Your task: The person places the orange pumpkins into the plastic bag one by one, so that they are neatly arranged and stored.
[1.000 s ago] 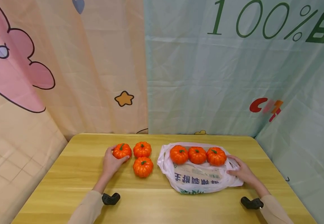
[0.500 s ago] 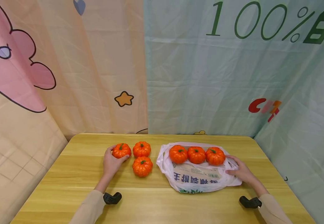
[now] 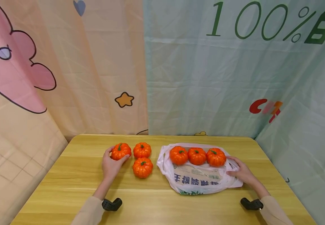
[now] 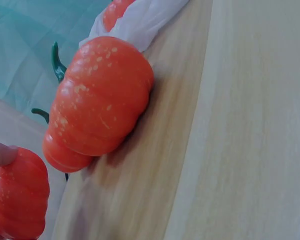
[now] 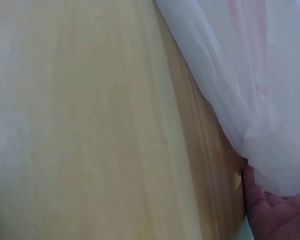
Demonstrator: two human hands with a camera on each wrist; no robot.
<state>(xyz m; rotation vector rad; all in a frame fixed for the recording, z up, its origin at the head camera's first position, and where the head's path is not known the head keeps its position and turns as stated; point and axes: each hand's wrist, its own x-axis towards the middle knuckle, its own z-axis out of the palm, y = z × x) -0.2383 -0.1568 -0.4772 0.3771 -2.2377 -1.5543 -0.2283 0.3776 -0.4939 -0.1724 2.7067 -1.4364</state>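
My left hand [image 3: 111, 165] holds a small orange pumpkin [image 3: 121, 151] with a green stem, thumb on its near right side and fingers round its left. In the left wrist view the thumb lies on this pumpkin [image 4: 20, 192]. Just right of it, two loose pumpkins stand on the table, a back one [image 3: 142, 150] and a front one [image 3: 142, 167]. A white plastic bag [image 3: 185, 189] with printed writing lies spread open, three pumpkins [image 3: 197, 156] in a row at its far side. My right hand [image 3: 244, 172] grips the bag's right edge; its fingers are partly hidden by the plastic [image 5: 282, 165].
The wooden table [image 3: 151, 206] has a far edge close to hanging printed cloths [image 3: 202, 87]. Black wrist devices [image 3: 112, 204] sit on both forearms. Bare wood lies in front of the bag and the pumpkins.
Over the last half second my left hand, with its pumpkin, has shifted slightly left. The right hand, bag and other pumpkins stay put; the head view has moved a little.
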